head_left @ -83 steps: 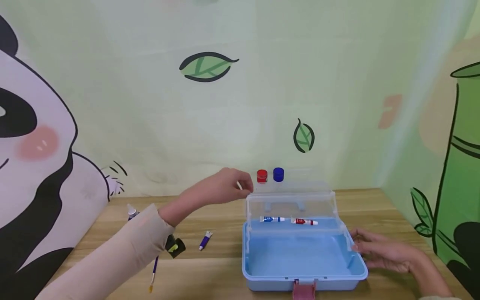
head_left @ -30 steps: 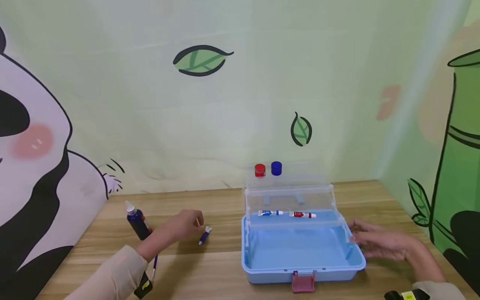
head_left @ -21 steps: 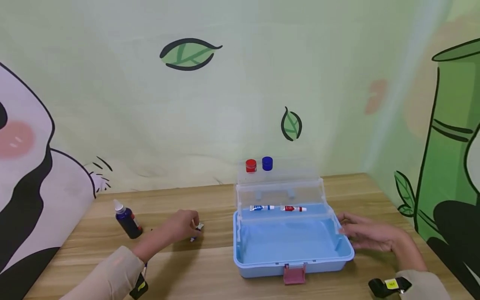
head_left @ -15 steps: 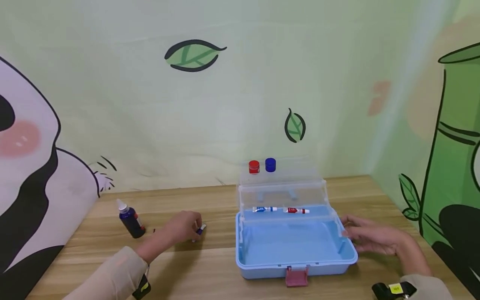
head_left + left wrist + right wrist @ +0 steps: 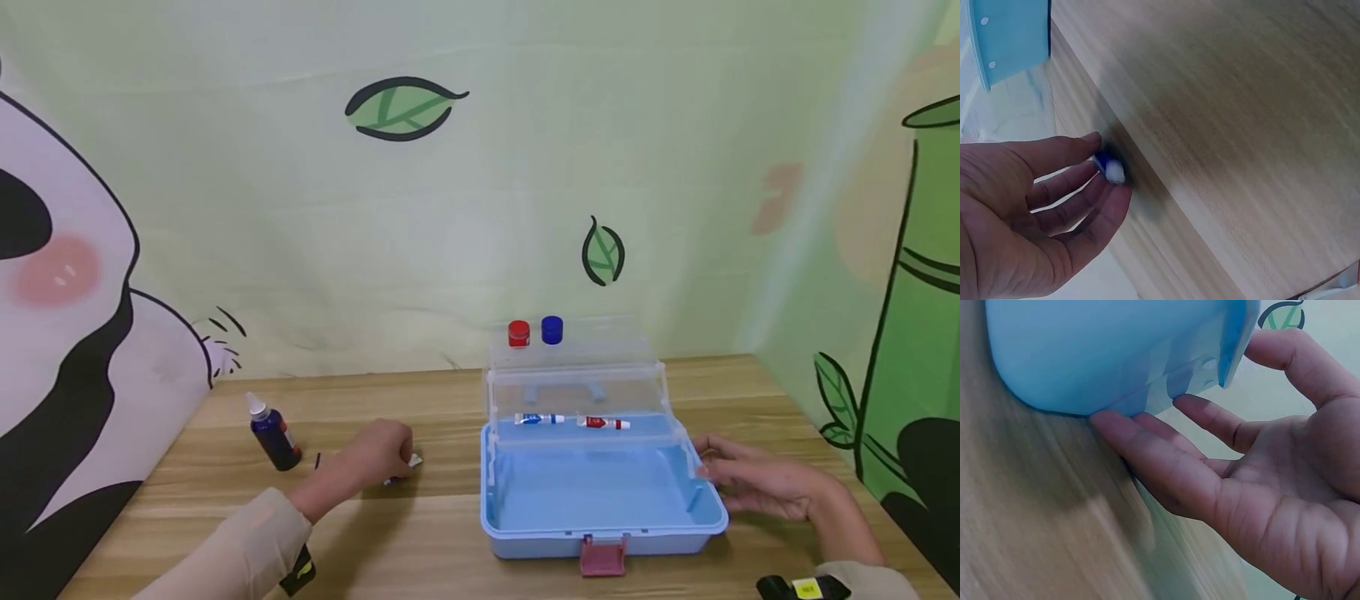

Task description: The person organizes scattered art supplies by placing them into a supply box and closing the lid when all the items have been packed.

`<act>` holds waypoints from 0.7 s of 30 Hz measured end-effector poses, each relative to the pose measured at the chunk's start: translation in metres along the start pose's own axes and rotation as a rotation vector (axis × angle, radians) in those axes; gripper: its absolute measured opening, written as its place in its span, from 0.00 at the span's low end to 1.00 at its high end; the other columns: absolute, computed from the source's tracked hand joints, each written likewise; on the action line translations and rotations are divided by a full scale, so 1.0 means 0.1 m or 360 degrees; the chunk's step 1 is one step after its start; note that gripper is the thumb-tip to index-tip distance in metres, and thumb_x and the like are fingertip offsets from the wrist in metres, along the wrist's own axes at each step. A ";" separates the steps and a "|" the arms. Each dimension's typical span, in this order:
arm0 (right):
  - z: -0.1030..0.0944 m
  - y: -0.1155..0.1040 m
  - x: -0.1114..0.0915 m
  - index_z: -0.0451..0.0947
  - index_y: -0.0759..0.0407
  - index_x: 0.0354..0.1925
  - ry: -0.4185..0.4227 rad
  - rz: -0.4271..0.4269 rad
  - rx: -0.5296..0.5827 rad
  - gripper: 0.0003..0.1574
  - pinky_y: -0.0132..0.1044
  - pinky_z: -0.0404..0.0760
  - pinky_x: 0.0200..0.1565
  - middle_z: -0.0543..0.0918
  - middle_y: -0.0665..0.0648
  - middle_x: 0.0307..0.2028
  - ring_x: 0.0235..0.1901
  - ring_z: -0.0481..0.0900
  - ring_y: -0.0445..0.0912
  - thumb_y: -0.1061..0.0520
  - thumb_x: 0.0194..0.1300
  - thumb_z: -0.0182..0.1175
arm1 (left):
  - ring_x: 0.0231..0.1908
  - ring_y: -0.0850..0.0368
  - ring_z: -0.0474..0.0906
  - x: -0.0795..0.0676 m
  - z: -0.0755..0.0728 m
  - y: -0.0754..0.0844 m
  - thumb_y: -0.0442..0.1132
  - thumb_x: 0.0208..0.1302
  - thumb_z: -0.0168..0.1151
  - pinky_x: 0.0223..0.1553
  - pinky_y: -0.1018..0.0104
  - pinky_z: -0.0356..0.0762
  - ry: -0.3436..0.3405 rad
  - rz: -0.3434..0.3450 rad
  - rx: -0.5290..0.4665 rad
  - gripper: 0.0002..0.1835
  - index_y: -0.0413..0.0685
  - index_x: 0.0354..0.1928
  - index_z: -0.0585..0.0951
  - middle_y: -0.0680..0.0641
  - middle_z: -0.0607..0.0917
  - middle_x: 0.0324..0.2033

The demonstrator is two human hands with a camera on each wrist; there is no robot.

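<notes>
In the head view, my left hand [image 5: 378, 454] pinches a small blue paint tube [image 5: 416, 460] low over the wooden table. The left wrist view shows the tube's white cap [image 5: 1115, 171] between thumb and fingertips. My right hand [image 5: 768, 483] holds the right end of a light blue plastic box [image 5: 600, 542]. Its thumb is at the rim, and its other fingers lie along the outer wall [image 5: 1147, 375]. The box's clear lid stands raised, and a clear tray [image 5: 577, 446] carries a blue-labelled paint tube [image 5: 538, 419] and a red-labelled one [image 5: 602, 422].
A dark blue bottle [image 5: 275, 439] with a pointed white nozzle stands left of my left forearm. Red [image 5: 518, 334] and blue [image 5: 552, 331] paint pots sit at the raised clear lid [image 5: 600, 346]. A pink latch [image 5: 603, 557] hangs at the box's front. A printed cloth wall closes the back.
My left hand has moved from beside the clear lid down and left to the blue paint tube on the table and has grasped it. My right hand has stayed at the box.
</notes>
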State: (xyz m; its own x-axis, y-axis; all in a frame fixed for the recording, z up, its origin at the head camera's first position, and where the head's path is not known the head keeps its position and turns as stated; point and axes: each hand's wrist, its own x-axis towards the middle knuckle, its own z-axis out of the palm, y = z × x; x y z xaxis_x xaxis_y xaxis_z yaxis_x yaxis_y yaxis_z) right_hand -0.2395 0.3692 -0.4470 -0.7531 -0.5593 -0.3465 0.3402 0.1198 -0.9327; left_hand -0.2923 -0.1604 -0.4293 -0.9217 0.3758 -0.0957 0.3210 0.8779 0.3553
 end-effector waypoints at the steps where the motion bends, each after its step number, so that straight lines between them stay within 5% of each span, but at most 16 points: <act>1: 0.00 0.00 0.00 0.53 0.67 0.69 0.0003 0.0000 -0.0005 0.29 0.55 0.79 0.58 0.67 0.65 0.63 0.59 0.76 0.52 0.58 0.79 0.49 | 0.24 0.60 0.73 0.01 0.00 0.01 0.28 0.53 0.76 0.27 0.66 0.74 -0.0001 0.0002 0.0011 0.12 0.44 0.25 0.79 0.53 0.78 0.22; 12: 0.01 0.01 -0.01 0.56 0.65 0.68 -0.0007 -0.0007 -0.0003 0.26 0.55 0.79 0.58 0.68 0.65 0.62 0.58 0.76 0.53 0.59 0.78 0.49 | 0.27 0.60 0.73 -0.02 0.05 0.01 0.15 0.46 0.67 0.31 0.64 0.77 0.0093 0.0336 0.0146 0.16 0.45 0.23 0.81 0.52 0.81 0.24; 16: 0.01 0.01 0.00 0.55 0.66 0.69 0.0011 0.0008 -0.0011 0.28 0.55 0.79 0.58 0.67 0.66 0.63 0.59 0.76 0.53 0.58 0.78 0.49 | 0.31 0.56 0.76 -0.06 0.00 0.05 0.20 0.51 0.68 0.34 0.61 0.79 0.0136 0.0178 0.0128 0.10 0.42 0.28 0.82 0.49 0.81 0.28; 21: 0.01 0.00 0.00 0.53 0.67 0.69 0.0010 0.0019 -0.0012 0.29 0.55 0.79 0.58 0.66 0.67 0.63 0.59 0.76 0.53 0.58 0.78 0.49 | 0.24 0.56 0.69 -0.08 -0.06 0.07 0.30 0.60 0.67 0.25 0.64 0.68 0.0101 -0.0065 0.0148 0.09 0.41 0.27 0.75 0.49 0.74 0.22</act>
State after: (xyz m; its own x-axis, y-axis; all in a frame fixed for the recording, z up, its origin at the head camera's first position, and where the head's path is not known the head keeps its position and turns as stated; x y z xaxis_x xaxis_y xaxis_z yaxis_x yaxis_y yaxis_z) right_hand -0.2387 0.3685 -0.4465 -0.7528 -0.5524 -0.3581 0.3449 0.1323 -0.9293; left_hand -0.2838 -0.1589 -0.4209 -0.9454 0.3223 -0.0482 0.2991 0.9169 0.2641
